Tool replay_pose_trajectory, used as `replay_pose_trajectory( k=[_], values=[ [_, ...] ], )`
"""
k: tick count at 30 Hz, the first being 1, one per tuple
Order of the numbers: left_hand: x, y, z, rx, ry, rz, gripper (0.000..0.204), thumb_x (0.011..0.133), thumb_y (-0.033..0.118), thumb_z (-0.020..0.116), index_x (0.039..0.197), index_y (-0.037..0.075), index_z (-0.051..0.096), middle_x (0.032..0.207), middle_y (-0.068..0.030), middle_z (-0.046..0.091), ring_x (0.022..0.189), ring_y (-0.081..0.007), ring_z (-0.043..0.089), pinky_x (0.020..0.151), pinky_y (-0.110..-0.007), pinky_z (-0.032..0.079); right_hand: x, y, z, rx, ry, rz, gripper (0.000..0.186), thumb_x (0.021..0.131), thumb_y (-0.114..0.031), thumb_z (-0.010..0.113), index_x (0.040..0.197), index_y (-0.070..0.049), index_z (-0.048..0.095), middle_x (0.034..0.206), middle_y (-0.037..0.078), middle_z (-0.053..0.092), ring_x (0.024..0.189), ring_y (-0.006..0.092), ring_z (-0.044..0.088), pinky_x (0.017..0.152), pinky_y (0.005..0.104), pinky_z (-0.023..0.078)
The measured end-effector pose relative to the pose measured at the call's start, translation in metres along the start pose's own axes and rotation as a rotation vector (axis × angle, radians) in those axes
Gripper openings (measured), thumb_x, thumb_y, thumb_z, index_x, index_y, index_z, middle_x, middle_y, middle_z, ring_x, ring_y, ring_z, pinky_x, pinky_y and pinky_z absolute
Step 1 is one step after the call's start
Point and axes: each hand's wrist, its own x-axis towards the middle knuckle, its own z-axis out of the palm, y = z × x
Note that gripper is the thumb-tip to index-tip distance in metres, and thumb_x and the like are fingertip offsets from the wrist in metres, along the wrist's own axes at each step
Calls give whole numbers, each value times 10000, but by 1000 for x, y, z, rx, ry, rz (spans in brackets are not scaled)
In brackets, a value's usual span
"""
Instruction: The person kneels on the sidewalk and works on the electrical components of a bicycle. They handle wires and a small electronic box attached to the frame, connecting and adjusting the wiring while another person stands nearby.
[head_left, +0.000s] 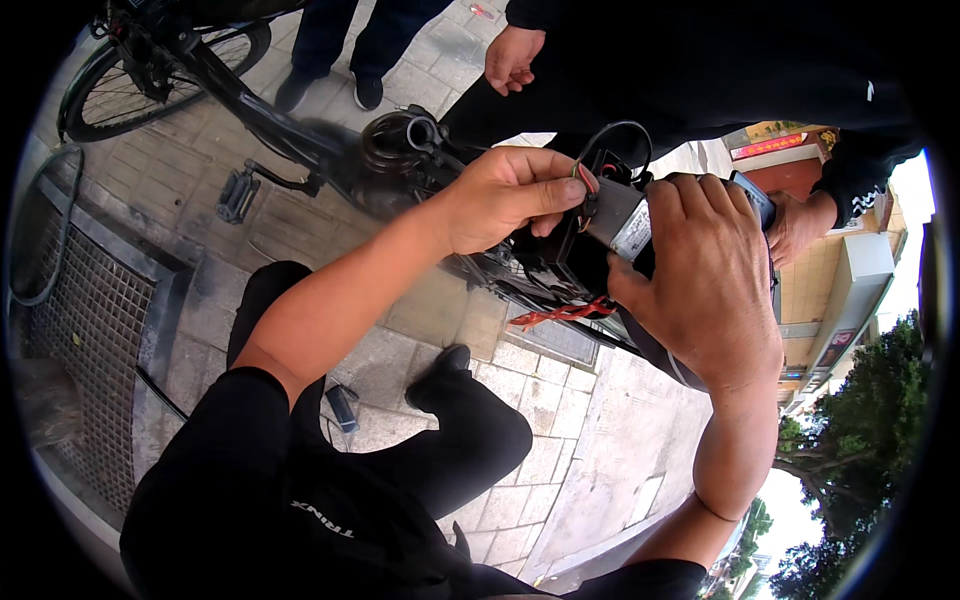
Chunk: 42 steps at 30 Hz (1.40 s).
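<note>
- Head view: grey box (pixel 613 212) at two o'clock from centre.
- Right hand (pixel 702 275), also two o'clock: clasped round the box.
- Left hand (pixel 515 195), towards one o'clock: narrow pinch on thin wires (pixel 590 180).
- Probably stiff, fairly heavy; best held by box sides, without tugging delicate wires.

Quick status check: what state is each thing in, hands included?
Left hand: pinching reddish wires
Right hand: clasped over the silver box
Black cable: bowed in an arc
Red cord: twisted
Small dark device: lying on the paving; on or off, cannot tell
Bystander's hand: lowered, fingers partly curled
</note>
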Motion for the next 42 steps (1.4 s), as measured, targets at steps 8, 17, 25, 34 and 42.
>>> replay_pose_trajectory(
  k=[8, 17, 25, 34, 42],
  values=[
    [-5, -5, -2, -210, 59, -44, 215, 1089, 182, 614, 1144, 7, 727, 988, -49, 698, 756, -129, 613, 689, -262, 479, 10, 13, 7, 165, -35, 89, 529, 831, -154, 724, 1323, 28, 651, 1151, 189, 699, 1113, 361, 677, 1003, 447, 505],
    [5, -6, -4, -396, 103, -107, 201, 1044, 159, 582, 1095, 18, 717, 942, -64, 709, 782, -162, 640, 728, -308, 492, 18, 18, 10, 310, -96, 26, 322, 882, -143, 724, 1191, -54, 752, 1266, 156, 680, 1180, 383, 652, 1046, 455, 499],
    [3, -5, -5, -325, 80, -81, 188, 1053, 173, 606, 1095, 14, 696, 904, -60, 686, 750, -161, 649, 679, -301, 489, 30, 18, 31, 551, -111, 67, 201, 914, -176, 735, 1025, -9, 740, 1178, 160, 686, 1115, 382, 656, 988, 456, 512],
    [4, 9, -2, -146, 114, -52, 262, 1108, 260, 578, 1121, 22, 685, 864, -42, 664, 709, -133, 647, 621, -264, 465, 36, 24, 37, 522, -165, 31, 193, 937, -131, 660, 1053, 11, 722, 1138, 187, 689, 1073, 388, 676, 962, 447, 511],
    [2, 7, -10, -164, 73, -56, 306, 1125, 291, 546, 1181, 13, 662, 872, -74, 676, 747, -152, 677, 632, -272, 493, 42, 19, 38, 501, -273, 99, 202, 972, -160, 613, 1068, -22, 725, 1173, 166, 684, 1169, 366, 625, 1030, 463, 425]
  ],
)
